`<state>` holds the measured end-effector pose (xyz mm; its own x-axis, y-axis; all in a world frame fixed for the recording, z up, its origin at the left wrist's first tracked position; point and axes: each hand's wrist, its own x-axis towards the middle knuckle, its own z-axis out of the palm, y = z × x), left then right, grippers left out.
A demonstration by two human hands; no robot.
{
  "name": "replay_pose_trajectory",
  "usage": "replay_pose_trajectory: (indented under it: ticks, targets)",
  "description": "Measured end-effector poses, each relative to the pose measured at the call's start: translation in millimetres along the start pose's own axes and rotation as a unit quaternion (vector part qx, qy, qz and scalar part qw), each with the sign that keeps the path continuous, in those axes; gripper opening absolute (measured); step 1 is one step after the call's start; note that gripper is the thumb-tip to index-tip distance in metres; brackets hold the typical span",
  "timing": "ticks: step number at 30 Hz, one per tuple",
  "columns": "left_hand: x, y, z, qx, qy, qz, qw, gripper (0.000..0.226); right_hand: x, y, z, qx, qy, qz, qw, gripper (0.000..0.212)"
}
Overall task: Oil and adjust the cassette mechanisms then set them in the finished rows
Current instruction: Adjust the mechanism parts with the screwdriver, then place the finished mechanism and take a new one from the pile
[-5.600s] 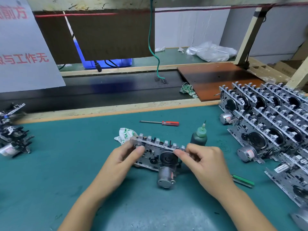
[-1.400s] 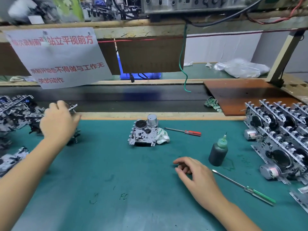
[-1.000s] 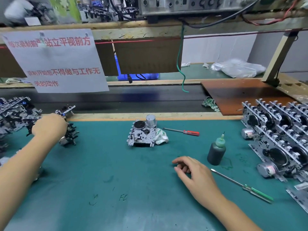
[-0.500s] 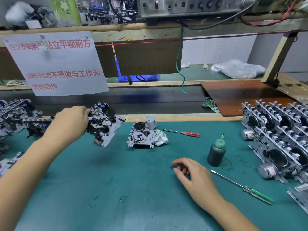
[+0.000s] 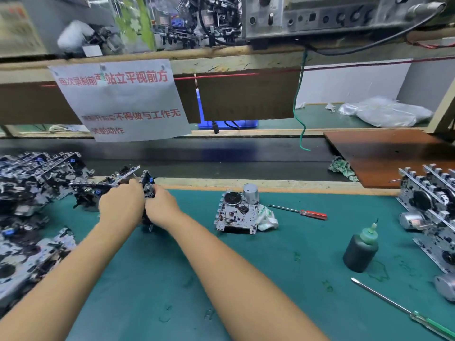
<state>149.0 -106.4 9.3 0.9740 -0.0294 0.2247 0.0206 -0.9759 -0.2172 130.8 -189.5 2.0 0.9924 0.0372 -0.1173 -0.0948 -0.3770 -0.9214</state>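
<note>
At the near right of the green counter (image 5: 246, 279), a green-handled screwdriver (image 5: 403, 312) is laid, with a dark oil bottle (image 5: 360, 252) stood just beyond it. Farther back, left of centre, one cassette mechanism (image 5: 147, 190) is gripped between the left hand (image 5: 120, 207) and right hand (image 5: 161, 209). Another mechanism (image 5: 237, 214) is rested mid-counter beside a rag (image 5: 267, 217) and a red-handled screwdriver (image 5: 299, 212). The finished rows (image 5: 428, 207) are ranged at the right edge.

Right hand (image 5: 161, 209) off green counter mat (image 5: 270, 279) near dark oil bottle with green nozzle (image 5: 361, 249); now across at left, gripping dark metal cassette mechanism with blue parts (image 5: 147, 185). Left hand (image 5: 121, 206) brought that mechanism from pile of unprocessed mechanisms (image 5: 32, 183) toward middle; both hands grip it together, mostly hiding it. View tilted upward, shelf equipment more visible.
</note>
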Motion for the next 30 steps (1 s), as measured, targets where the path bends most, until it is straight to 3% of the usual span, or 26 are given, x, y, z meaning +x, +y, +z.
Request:
replay_pose_trajectory:
  ticks: [3,5,8,10,14,17,19,23,27,30]
  targets:
    - [6.8,-5.3,7.4,-0.001,0.004,0.01,1.0,0.019,10.4,0.9,3.7,-0.001,0.0,0.019,1.0,0.044]
    - [11.9,-11.6,9.4,-0.054,0.029,-0.005,0.998,0.032,15.3,1.9,3.1,-0.03,0.037,0.008,0.999,0.04]
    - [12.4,-22.5,3.7,-0.121,0.025,-0.038,0.992,0.05,23.1,-0.3,-3.1,-0.108,0.099,-0.071,0.987,0.052]
    - [11.1,-31.4,-0.9,-0.152,-0.025,-0.049,0.987,0.049,31.4,-2.3,-9.6,-0.209,0.08,-0.152,0.963,0.061]
    - [4.8,-35.7,-5.9,-0.272,-0.146,-0.024,0.951,0.034,46.4,-4.8,-19.7,-0.504,0.039,-0.278,0.817,0.044]
    - [1.4,-32.9,-5.7,-0.482,-0.194,-0.055,0.852,0.028,51.9,-6.4,-24.3,-0.594,0.057,-0.347,0.724,0.033]
    - [-2.4,-33.3,-8.9,-0.557,-0.204,-0.069,0.802,0.031,50.5,-9.6,-33.9,-0.615,0.046,-0.369,0.695,0.029]
    - [-8.5,-35.6,-16.1,-0.48,-0.176,0.017,0.859,0.025,24.9,-18.5,-67.2,-0.608,-0.001,-0.361,0.707,0.018]
    - [-32.0,-21.1,-43.6,-0.403,-0.088,0.158,0.897,0.029,-28.0,-2.8,-99.0,-0.572,0.051,-0.352,0.739,0.028]
    - [-59.7,-0.3,-58.2,-0.39,-0.047,0.232,0.89,0.039,-84.1,21.2,-122.5,-0.57,0.116,-0.335,0.741,0.027]
